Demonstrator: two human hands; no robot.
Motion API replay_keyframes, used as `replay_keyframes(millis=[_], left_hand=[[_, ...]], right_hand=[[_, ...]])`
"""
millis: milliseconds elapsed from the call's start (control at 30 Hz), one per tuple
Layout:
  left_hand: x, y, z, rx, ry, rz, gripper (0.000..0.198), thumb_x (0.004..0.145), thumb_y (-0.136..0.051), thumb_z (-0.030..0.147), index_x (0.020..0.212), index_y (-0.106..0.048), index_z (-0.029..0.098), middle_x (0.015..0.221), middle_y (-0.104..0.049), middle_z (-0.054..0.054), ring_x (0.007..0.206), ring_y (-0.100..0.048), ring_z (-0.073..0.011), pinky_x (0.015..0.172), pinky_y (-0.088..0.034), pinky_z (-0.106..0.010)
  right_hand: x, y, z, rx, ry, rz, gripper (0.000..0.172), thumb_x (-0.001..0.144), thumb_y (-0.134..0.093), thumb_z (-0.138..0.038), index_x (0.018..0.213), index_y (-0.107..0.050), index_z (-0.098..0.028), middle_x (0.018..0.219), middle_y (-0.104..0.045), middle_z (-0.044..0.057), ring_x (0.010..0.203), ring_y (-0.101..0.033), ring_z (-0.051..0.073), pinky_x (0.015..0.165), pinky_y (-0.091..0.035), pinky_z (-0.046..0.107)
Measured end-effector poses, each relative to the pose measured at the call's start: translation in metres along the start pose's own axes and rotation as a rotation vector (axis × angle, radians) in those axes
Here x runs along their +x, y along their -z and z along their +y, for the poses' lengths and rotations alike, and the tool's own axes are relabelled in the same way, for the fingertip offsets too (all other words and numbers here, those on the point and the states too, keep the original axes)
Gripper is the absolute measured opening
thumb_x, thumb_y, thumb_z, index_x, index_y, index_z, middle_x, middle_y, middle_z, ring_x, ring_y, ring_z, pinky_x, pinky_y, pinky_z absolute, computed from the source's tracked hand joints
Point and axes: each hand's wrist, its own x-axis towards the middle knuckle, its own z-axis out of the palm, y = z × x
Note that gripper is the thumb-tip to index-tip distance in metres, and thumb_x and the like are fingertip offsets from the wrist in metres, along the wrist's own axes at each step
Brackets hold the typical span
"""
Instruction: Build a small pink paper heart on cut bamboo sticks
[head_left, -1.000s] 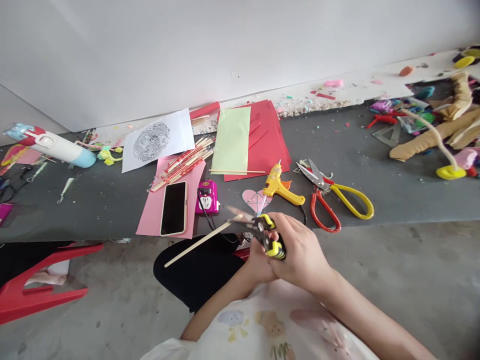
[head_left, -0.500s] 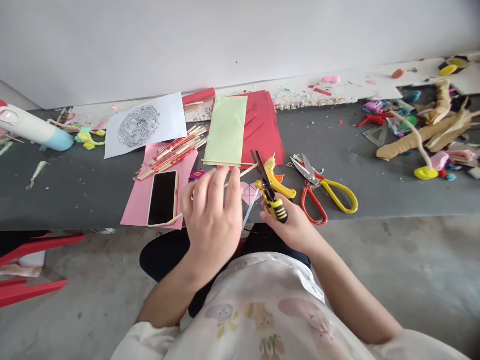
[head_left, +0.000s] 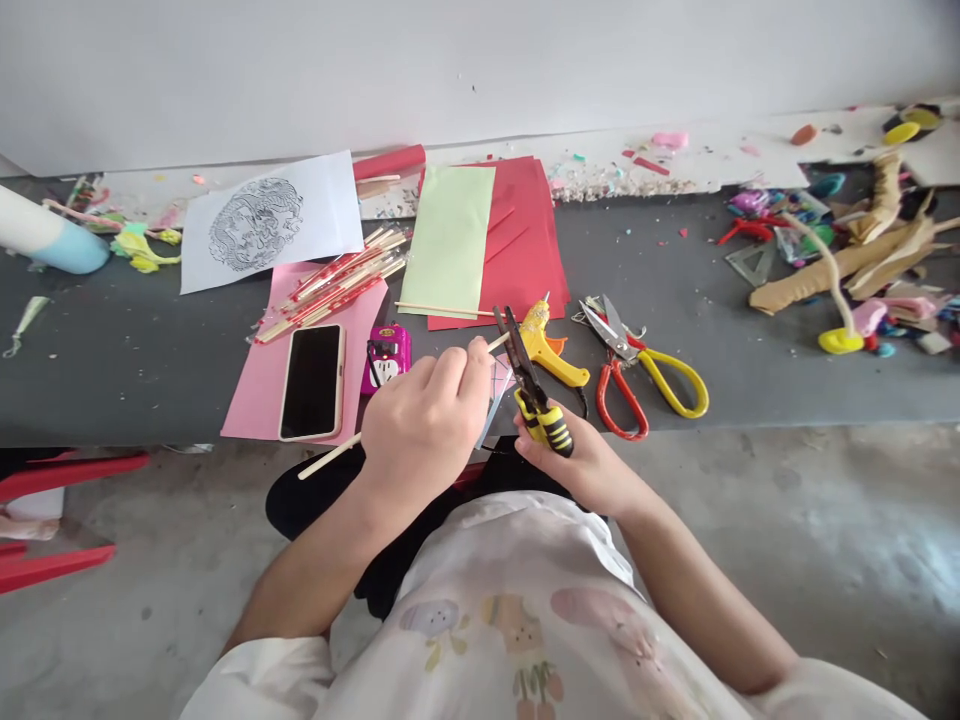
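Item: left hand [head_left: 421, 422], fingers clenched around a pale stick [head_left: 328, 457], which slants over the near edge of the grey table [head_left: 645, 260], its far right end at the pliers' jaws (clamped or merely touching, cannot tell).
Item: right hand [head_left: 589, 465], fingers grasping the yellow-and-black pliers [head_left: 532, 392], jaws pointing far.
Item: yellow glue gun [head_left: 553, 355], just right of the pliers.
Item: scissors [head_left: 634, 358], open, farther right.
Item: phone [head_left: 311, 382], left, on pink paper [head_left: 251, 395].
Item: bundled sticks [head_left: 341, 285], beyond the phone.
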Motion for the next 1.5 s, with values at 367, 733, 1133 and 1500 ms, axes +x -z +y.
replay_keyframes(millis=[367, 733, 1133, 1500], left_hand=[[-0.009, -0.008, -0.005, -0.207, 0.125, 0.051, 0.019, 0.095, -0.054, 0.021, 0.106, -0.069, 0.02, 0.074, -0.07, -0.001, 0.062, -0.063, -0.0129, 0.058, -0.041, -0.026], [-0.026, -0.031, 0.001, -0.489, 0.343, 0.155, 0.021, 0.092, -0.056, 0.019, 0.113, -0.059, 0.018, 0.104, -0.07, -0.01, 0.102, -0.066, -0.0203, 0.092, -0.05, -0.033], [-0.032, -0.019, 0.021, -0.553, 0.414, 0.218, 0.027, 0.088, -0.056, 0.017, 0.115, -0.054, 0.017, 0.125, -0.056, -0.017, 0.117, -0.057, -0.0233, 0.095, -0.051, -0.04], [-0.032, -0.036, 0.059, -1.119, 0.473, -0.436, 0.031, 0.102, -0.035, 0.037, 0.091, -0.058, 0.02, 0.075, -0.066, -0.002, 0.067, -0.062, -0.0145, 0.062, -0.044, -0.025]], right_hand=[[-0.005, 0.003, -0.008, 0.034, 0.127, -0.039, 0.043, 0.089, -0.059, -0.046, 0.123, -0.047, -0.023, 0.105, -0.06, 0.005, 0.093, -0.058, 0.02, 0.082, -0.049, 0.035], [-0.002, -0.003, -0.013, -0.392, 0.245, 0.309, 0.064, 0.088, -0.054, -0.061, 0.13, -0.039, -0.015, 0.12, -0.056, 0.02, 0.116, -0.053, 0.035, 0.1, -0.044, 0.054], [0.004, -0.01, -0.018, -0.106, 0.214, 0.26, 0.063, 0.087, -0.055, -0.063, 0.129, -0.038, -0.019, 0.129, -0.055, 0.018, 0.121, -0.053, 0.032, 0.096, -0.049, 0.047], [0.031, -0.019, -0.004, 0.207, 0.168, 0.454, 0.039, 0.1, -0.027, -0.051, 0.116, -0.049, -0.024, 0.108, -0.063, 0.007, 0.101, -0.06, 0.019, 0.096, -0.048, 0.035]])
